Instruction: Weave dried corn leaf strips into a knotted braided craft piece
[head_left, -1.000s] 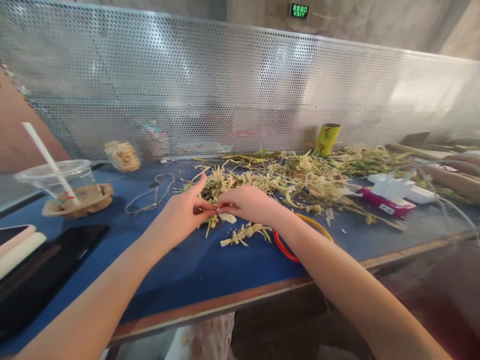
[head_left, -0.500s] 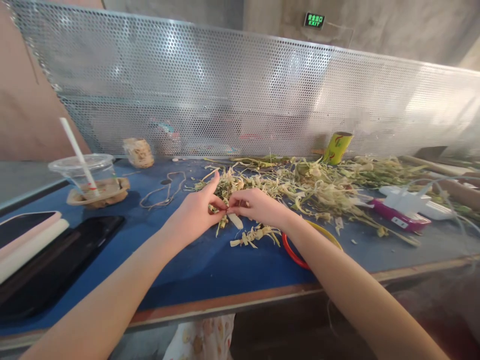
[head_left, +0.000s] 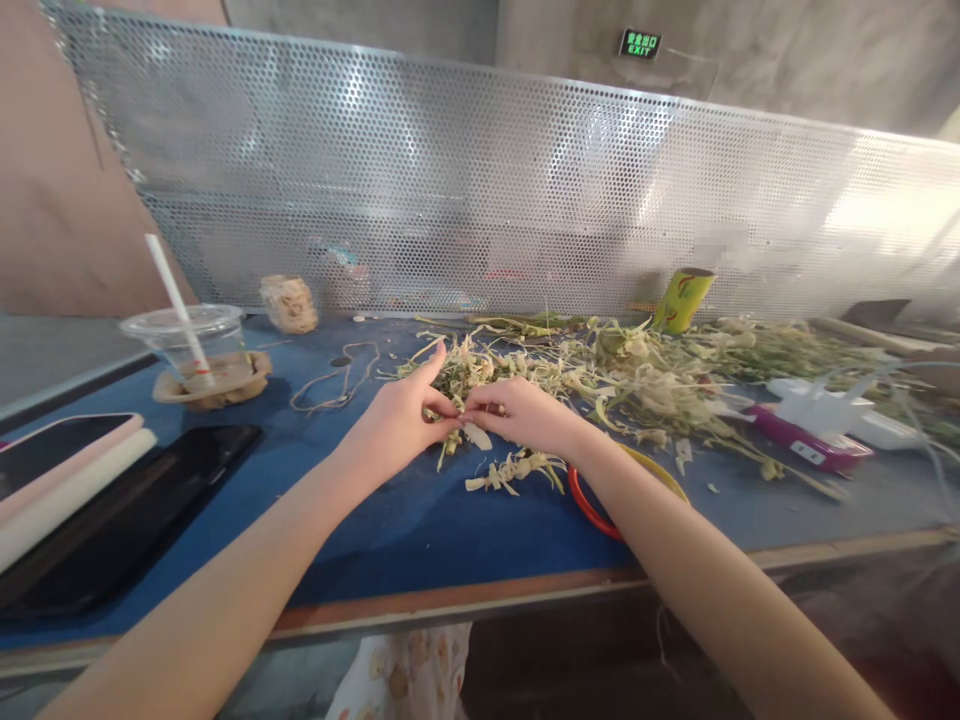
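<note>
My left hand [head_left: 411,408] and my right hand [head_left: 519,412] meet over the blue table, thumbs and fingers pinched tip to tip. A pale, flat strip of dried plant [head_left: 477,436] pokes out below their joined fingertips; its other end is hidden by the fingers. Behind my hands lies a heap of dried, straw-coloured plant strips [head_left: 555,372], some still greenish. Just in front of my right hand, a small knotted or braided length of the same strips [head_left: 516,470] rests on the table. My right forearm passes over a red and yellow ring [head_left: 589,512], covering part of it.
At left are a black phone [head_left: 142,510], another phone in a pink case [head_left: 67,455] and a lidded plastic cup [head_left: 187,335] with a straw. A loop of string [head_left: 337,390] lies nearby. A yellow-green tube [head_left: 684,300] and a purple box [head_left: 810,438] are at right. A perforated metal panel [head_left: 465,180] borders the back.
The camera view has turned slightly left, so everything sits a little further right. Both hands stay pinched together, and the pale strip beneath them has tilted slightly.
</note>
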